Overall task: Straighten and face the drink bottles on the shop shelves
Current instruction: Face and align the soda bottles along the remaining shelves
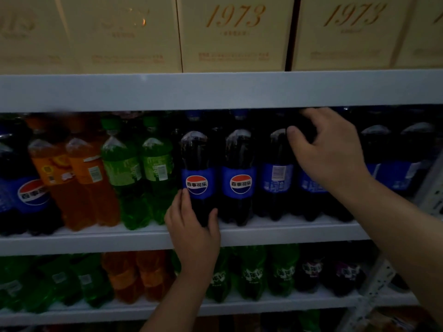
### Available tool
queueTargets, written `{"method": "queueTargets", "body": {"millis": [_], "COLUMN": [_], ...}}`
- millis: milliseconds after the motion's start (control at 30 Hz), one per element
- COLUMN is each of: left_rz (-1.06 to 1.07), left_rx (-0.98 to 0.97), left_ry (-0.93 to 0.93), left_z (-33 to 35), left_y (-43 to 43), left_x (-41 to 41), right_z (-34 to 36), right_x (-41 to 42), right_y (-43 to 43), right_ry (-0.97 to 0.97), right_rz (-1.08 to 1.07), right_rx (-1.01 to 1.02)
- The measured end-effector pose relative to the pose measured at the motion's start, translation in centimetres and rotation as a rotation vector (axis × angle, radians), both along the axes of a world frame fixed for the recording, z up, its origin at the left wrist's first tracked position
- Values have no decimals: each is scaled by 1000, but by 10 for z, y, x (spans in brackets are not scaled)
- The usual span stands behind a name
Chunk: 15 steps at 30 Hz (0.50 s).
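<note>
Grips the base of a cola bottle (pixel 197 164) with the left hand (pixel 194 236), logo facing out, like the neighbour (pixel 240 183) just right of that hand. Clasps the shoulder of a second cola bottle (pixel 309 185) with the right hand (pixel 328 152), its label turned away. Leaves the barcode bottle (pixel 276 176), just left of that hand, unfaced. Looks partly done.

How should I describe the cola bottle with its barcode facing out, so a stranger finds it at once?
Find the middle shelf, under the cream 1973 boxes. There, take the cola bottle just left of the right hand. Its blue label shows a white barcode; the two bottles on its left show the round logo.
</note>
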State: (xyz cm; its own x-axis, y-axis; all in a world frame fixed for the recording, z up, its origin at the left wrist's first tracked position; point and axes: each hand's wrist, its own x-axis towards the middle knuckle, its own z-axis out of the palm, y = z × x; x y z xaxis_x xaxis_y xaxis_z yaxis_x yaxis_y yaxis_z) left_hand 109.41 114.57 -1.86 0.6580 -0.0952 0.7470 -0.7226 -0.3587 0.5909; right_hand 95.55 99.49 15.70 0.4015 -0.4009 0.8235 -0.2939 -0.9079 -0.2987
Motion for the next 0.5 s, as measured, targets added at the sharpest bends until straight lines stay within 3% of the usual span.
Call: {"method": "queueTargets", "body": {"millis": [133,333,500], "left_rz": [5,-1,-97], "left_rx": [16,-69,-72], "left_ry": [16,-2,-146], "left_z": [1,6,13], "left_y": [3,7,-2], "left_x": [-5,-31,-56], "right_z": [-2,3,19], "right_x": [7,17,5], "right_y": [-11,-15,-26], "right_ry": [292,292,400], "right_rz": [-179,-126,57], "right_rx": [79,163,254]}}
